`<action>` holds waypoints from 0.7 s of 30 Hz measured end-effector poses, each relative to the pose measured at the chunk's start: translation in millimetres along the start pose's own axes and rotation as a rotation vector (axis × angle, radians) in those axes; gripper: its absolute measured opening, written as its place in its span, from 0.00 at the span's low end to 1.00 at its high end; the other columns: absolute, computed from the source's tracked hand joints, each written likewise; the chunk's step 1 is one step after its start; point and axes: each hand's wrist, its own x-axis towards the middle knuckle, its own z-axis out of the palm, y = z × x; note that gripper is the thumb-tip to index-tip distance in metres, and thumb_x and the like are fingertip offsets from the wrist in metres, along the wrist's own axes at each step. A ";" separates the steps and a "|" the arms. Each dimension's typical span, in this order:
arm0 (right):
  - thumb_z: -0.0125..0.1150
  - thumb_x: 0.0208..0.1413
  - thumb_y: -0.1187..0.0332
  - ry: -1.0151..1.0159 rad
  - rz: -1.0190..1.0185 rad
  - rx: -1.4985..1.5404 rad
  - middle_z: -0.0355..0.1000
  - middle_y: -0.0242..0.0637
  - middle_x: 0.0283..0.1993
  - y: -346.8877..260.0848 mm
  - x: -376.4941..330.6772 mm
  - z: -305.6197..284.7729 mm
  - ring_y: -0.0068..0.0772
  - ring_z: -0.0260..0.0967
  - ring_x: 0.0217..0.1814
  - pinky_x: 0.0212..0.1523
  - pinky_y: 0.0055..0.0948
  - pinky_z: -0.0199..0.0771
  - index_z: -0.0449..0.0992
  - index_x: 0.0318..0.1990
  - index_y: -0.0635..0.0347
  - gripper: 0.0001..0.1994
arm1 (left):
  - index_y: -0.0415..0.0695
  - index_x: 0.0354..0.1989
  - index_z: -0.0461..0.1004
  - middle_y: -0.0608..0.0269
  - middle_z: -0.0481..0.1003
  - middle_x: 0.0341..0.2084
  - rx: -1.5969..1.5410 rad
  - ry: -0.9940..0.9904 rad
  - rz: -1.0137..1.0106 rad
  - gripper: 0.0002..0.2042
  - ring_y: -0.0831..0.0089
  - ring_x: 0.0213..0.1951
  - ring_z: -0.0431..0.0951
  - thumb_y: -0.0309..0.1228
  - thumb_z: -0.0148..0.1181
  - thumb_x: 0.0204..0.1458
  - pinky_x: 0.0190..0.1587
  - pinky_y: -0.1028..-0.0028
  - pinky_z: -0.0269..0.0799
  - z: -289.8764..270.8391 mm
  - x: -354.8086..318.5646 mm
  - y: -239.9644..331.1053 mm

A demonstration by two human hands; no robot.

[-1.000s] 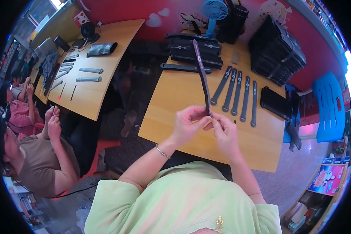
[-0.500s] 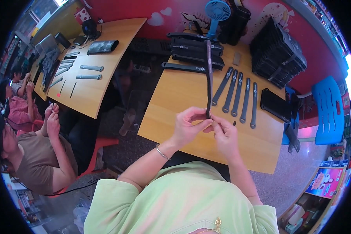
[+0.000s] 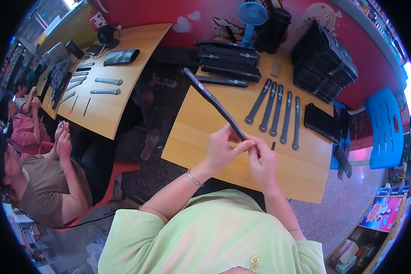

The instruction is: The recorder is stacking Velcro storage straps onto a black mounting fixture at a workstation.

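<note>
Five straps (image 3: 276,112) lie side by side on the table (image 3: 301,176), at 1 o'clock from the hands. Stacked pouches (image 3: 228,61) sit behind them at 11 o'clock; a tray stack (image 3: 324,61) at 2 o'clock. A phone (image 3: 322,122) lies right of the straps.

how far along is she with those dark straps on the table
Five long dark grey straps lie side by side on the wooden table. Another strap is in hand, pinched at its near end by left hand and right hand. The black stack behind looks untouched.
</note>
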 end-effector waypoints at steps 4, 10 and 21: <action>0.49 0.57 0.81 0.006 -0.010 0.036 0.74 0.37 0.28 5.2 -0.2 0.9 0.20 0.71 0.30 0.32 0.18 0.68 0.74 0.45 0.65 0.11 | 0.40 0.28 0.71 0.61 0.74 0.18 0.413 -0.025 0.128 0.14 0.70 0.23 0.77 0.37 0.67 0.45 0.25 0.75 0.70 -4.7 -2.8 -9.3; 0.49 0.57 0.81 0.053 -0.027 0.031 0.74 0.38 0.28 8.7 0.2 -0.8 0.22 0.72 0.31 0.32 0.19 0.69 0.74 0.43 0.67 0.09 | 0.40 0.22 0.73 0.58 0.72 0.16 0.492 -0.072 0.347 0.08 0.62 0.19 0.73 0.30 0.61 0.49 0.22 0.70 0.65 -1.4 -3.3 -3.8; 0.55 0.51 0.82 0.111 -0.308 -0.276 0.75 0.41 0.29 -7.7 18.1 -17.2 0.29 0.76 0.30 0.31 0.22 0.70 0.76 0.40 0.62 0.10 | 0.39 0.14 0.65 0.55 0.63 0.11 0.408 -0.156 0.307 0.13 0.59 0.15 0.65 0.26 0.60 0.48 0.19 0.66 0.58 -14.8 -7.3 14.5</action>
